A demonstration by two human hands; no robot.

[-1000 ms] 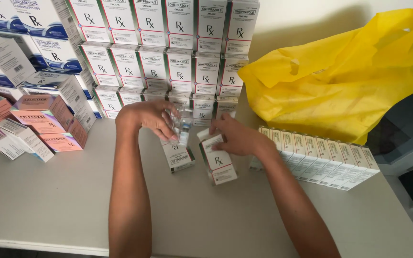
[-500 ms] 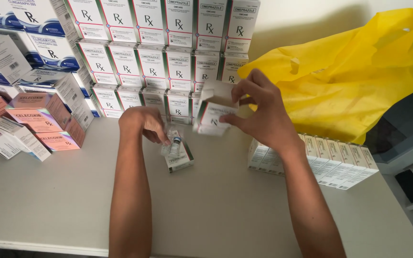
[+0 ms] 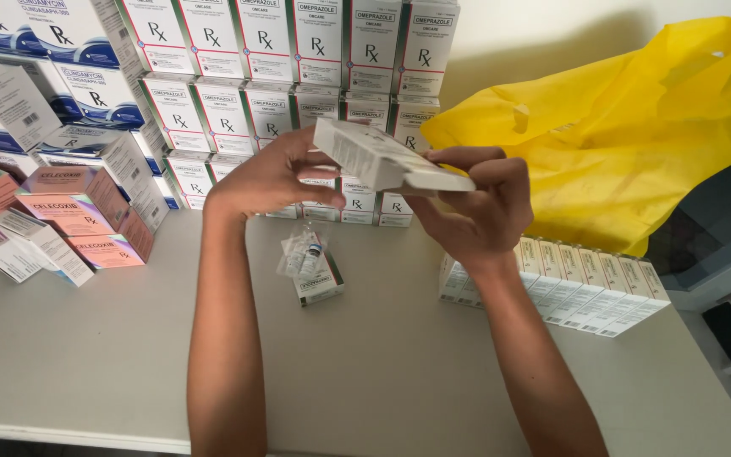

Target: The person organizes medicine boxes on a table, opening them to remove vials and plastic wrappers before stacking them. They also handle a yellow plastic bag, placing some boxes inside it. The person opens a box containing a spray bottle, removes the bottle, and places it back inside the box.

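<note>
Seen from above, two bare hands hold one small white cardboard medicine carton [image 3: 387, 157] in the air above a pale grey table [image 3: 86, 364]. The carton is the landmark here. Its long axis runs from upper left down to lower right, tilted. The left hand [image 3: 268, 178] sits at the carton's left end, fingers spread under and beside it. The right hand [image 3: 475, 203] clasps its right end, thumb on top, fingers curled beneath. Both grips grasp the carton; neither is nearer than the other.

Directly below the carton, on the table, lies a small glass vial in clear wrapping [image 3: 308, 256] atop another small box. Behind the carton stands a wall of stacked white medicine boxes [image 3: 264, 59]. To its right rests a crumpled yellow plastic bag [image 3: 636, 135], with a row of white boxes [image 3: 585, 288] below that.
</note>
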